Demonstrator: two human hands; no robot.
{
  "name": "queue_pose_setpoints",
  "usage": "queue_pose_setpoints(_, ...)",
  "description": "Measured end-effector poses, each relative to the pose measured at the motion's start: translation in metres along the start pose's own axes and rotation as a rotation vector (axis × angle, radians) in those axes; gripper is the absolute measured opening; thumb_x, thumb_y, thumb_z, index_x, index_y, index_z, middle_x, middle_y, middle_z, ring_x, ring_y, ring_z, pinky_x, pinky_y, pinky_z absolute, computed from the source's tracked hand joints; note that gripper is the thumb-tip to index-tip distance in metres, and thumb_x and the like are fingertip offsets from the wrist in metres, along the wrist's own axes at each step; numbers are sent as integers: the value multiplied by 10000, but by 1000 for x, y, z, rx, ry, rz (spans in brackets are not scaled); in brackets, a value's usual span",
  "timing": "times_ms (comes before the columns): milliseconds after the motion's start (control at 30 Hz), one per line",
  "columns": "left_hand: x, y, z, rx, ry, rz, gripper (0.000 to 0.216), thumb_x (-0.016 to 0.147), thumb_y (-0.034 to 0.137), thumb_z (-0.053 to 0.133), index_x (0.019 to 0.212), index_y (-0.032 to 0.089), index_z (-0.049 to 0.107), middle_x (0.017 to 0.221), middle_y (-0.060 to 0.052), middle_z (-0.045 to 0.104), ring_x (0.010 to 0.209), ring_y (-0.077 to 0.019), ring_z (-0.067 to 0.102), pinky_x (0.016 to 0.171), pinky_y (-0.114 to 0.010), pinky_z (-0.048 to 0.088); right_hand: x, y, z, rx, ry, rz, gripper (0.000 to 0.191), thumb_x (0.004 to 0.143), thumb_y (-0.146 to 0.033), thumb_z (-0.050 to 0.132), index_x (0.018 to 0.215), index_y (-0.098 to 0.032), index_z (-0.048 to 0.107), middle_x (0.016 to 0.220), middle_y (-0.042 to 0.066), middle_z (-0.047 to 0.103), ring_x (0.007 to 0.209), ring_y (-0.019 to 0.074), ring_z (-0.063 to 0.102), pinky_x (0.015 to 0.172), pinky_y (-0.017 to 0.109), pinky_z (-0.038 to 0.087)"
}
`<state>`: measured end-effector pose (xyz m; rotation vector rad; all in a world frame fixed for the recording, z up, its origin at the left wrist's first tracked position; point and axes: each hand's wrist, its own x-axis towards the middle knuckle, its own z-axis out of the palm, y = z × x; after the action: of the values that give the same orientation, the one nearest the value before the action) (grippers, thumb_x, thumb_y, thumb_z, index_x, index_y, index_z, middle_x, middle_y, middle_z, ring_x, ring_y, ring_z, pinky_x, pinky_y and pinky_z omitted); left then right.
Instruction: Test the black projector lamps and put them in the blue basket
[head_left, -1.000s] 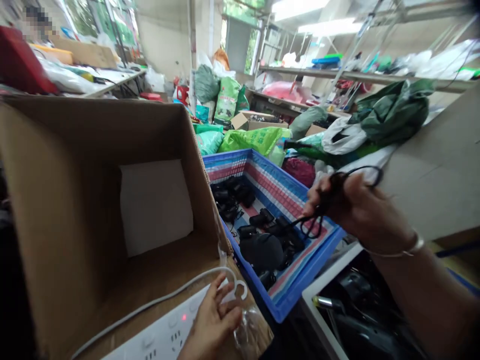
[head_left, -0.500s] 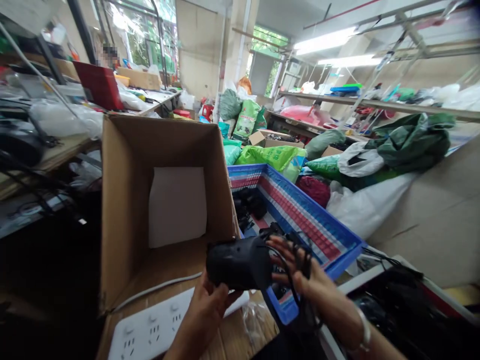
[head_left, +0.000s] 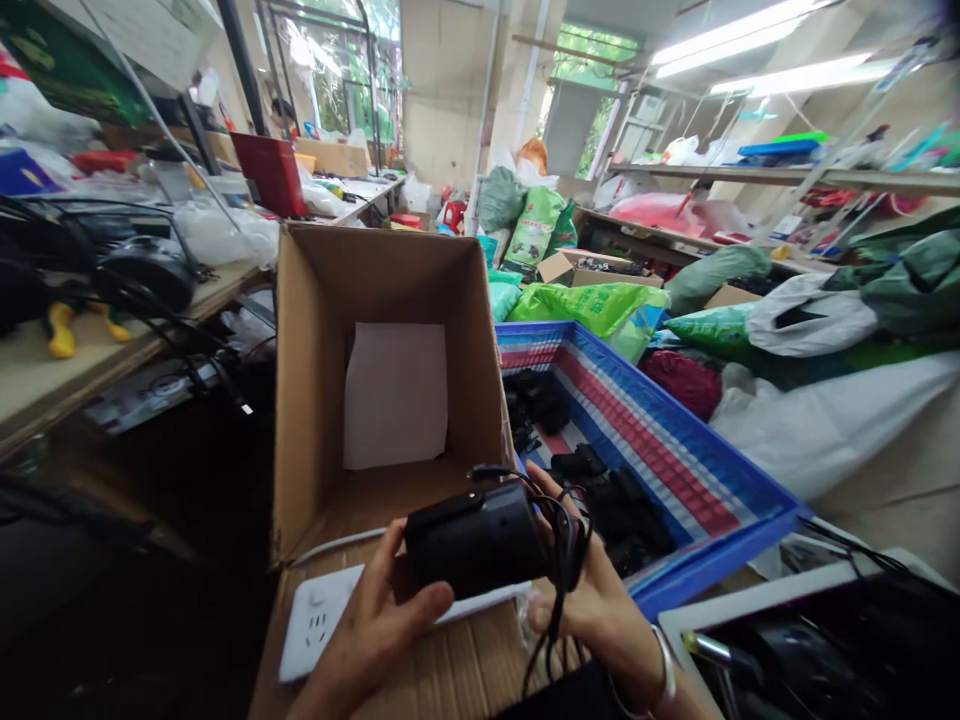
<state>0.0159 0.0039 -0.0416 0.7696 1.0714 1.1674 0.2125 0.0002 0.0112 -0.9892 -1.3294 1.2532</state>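
Note:
A black cylindrical device lies sideways between my hands, in front of the cardboard box. My left hand grips its left end, with the thumb along the near side and the fingers partly hidden behind. My right hand closes round the looped black cable at the device's right end; some of its fingers are hidden behind the loops. The cable's plug end sticks out above the device. Loose cable strands hang below my right hand.
The open cardboard box has a pale sheet inside. A white power strip lies below my hands. On the right, a blue-rimmed tray with striped lining holds several black devices. Filled sacks are piled behind.
My right hand's spread fingers have closed in round the cable at the device's right end. The view has swung left, so box and tray appear farther right.

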Motion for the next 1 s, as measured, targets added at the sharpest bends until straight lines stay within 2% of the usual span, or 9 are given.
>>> queue_pose_setpoints(200, -10, -10, 21, 276, -35, 34, 526, 735, 509, 610, 1112, 171, 472, 672, -28, 652, 598, -218, 620, 501, -274, 477, -12, 36, 18, -488, 316, -123, 756, 691, -291, 718, 1329, -265, 313, 1288, 81, 452, 1177, 284, 461, 1025, 472, 353)
queue_pose_setpoints(333, -14, -26, 28, 247, -36, 3, 553, 756, 473, 596, 1172, 183, 377, 594, 4, 603, 508, -184, 579, 432, -241, 437, -17, 51, 16, -742, 389, -230, 756, 722, -244, 663, 1363, -282, 264, 1319, 92, 361, 1219, 295, 389, 1026, 506, 326)
queue_pose_setpoints(400, -14, -28, 25, 220, -96, -53, 542, 758, 452, 592, 1156, 188, 336, 576, 16, 589, 491, -174, 566, 416, -232, 431, -17, 46, 4, -706, 270, -188, 727, 720, -232, 659, 1351, -277, 298, 1304, 97, 369, 1207, 292, 402, 1017, 494, 335)
queue_pose_setpoints(567, -14, -13, 2, 232, -177, -121, 480, 772, 408, 576, 1104, 176, 318, 598, -6, 639, 397, -114, 527, 415, -206, 412, -23, 12, -55, -215, -270, 102, 654, 748, -406, 673, 1320, -258, 393, 1327, 117, 439, 1191, 294, 452, 966, 456, 390)
queue_pose_setpoints(733, -19, 7, -21, 143, -184, -172, 577, 702, 395, 685, 1121, 178, 352, 637, -17, 663, 420, -116, 548, 443, -220, 459, -32, 9, -85, 26, -477, 204, 912, 528, -551, 789, 1322, -280, 430, 1338, 126, 459, 1233, 329, 423, 998, 490, 346)
queue_pose_setpoints(800, -21, 13, -26, 71, -154, -174, 604, 671, 398, 726, 1111, 198, 365, 646, 4, 648, 439, -127, 559, 422, -223, 462, -30, 19, -78, -100, -377, 172, 788, 546, -474, 815, 1243, -259, 518, 1206, 107, 549, 1109, 277, 530, 936, 419, 414)
queue_pose_setpoints(900, -23, 20, -30, -23, -120, -161, 595, 647, 407, 760, 1092, 228, 408, 660, 25, 622, 476, -130, 576, 404, -200, 440, -22, 37, -58, -475, -70, -20, 136, 772, -276, 686, 868, -187, 647, 827, 38, 584, 781, 159, 564, 723, 288, 457)
queue_pose_setpoints(967, -23, 24, -30, -53, -107, -162, 580, 634, 398, 778, 1077, 239, 440, 676, 33, 615, 497, -122, 580, 435, -203, 457, -13, 47, -46, -635, 63, -141, 28, 817, -189, 598, 800, -182, 618, 786, 22, 530, 694, 133, 510, 660, 268, 435)
queue_pose_setpoints(1000, -23, 26, -30, -57, -102, -158, 570, 624, 386, 787, 1063, 238, 453, 693, 31, 618, 509, -119, 581, 452, -207, 470, -9, 50, -42, -673, 65, -159, 102, 801, -146, 586, 891, -187, 610, 843, 27, 519, 691, 128, 496, 661, 268, 435)
